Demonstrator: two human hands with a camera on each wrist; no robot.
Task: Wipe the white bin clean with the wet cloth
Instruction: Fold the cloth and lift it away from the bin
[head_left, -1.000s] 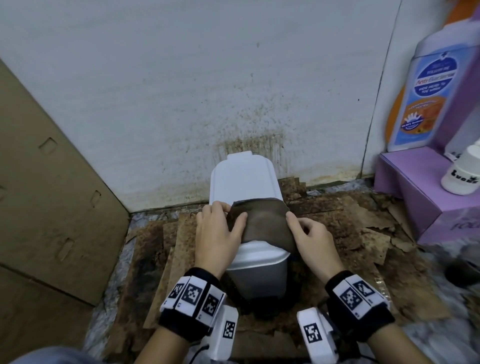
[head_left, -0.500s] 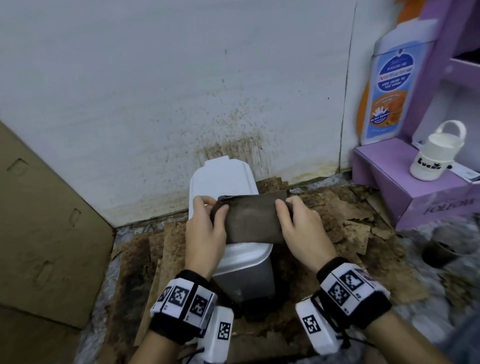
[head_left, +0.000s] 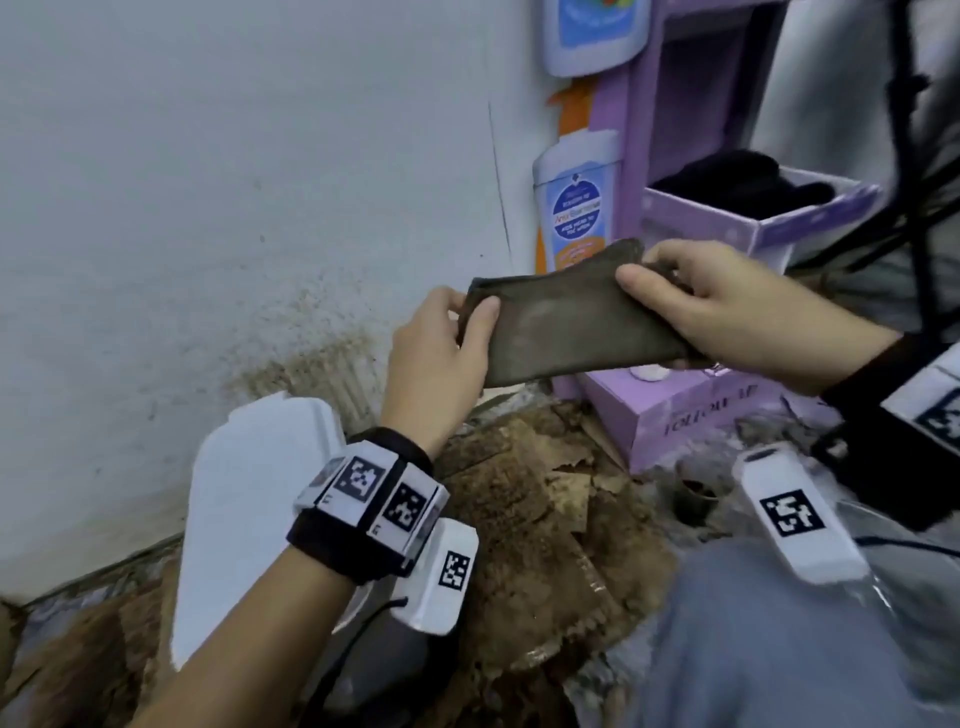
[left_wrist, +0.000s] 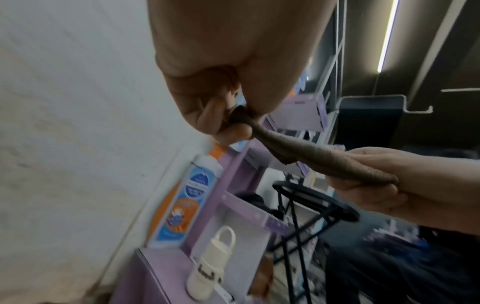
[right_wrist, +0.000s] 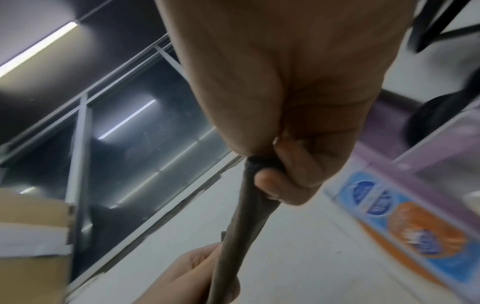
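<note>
A brown wet cloth (head_left: 566, 325) is stretched flat in the air between both hands, well above the floor. My left hand (head_left: 447, 338) pinches its left edge (left_wrist: 244, 115) between thumb and fingers. My right hand (head_left: 691, 296) grips the right end (right_wrist: 252, 164), fingers curled round it. The white bin (head_left: 249, 499) stands on the floor at lower left, its open lid leaning towards the stained wall; my left forearm hides much of its body.
A purple shelf unit (head_left: 691, 400) stands to the right with a blue-and-orange bottle (head_left: 574, 208) beside it and a small white handled jar (left_wrist: 207, 275) on its base. Torn, dirty cardboard (head_left: 524, 525) covers the floor. My knee (head_left: 769, 639) fills the lower right.
Both hands have lifted the cloth off the bin's top and carried it up and to the right. The head view has swung right, so the bin sits at lower left.
</note>
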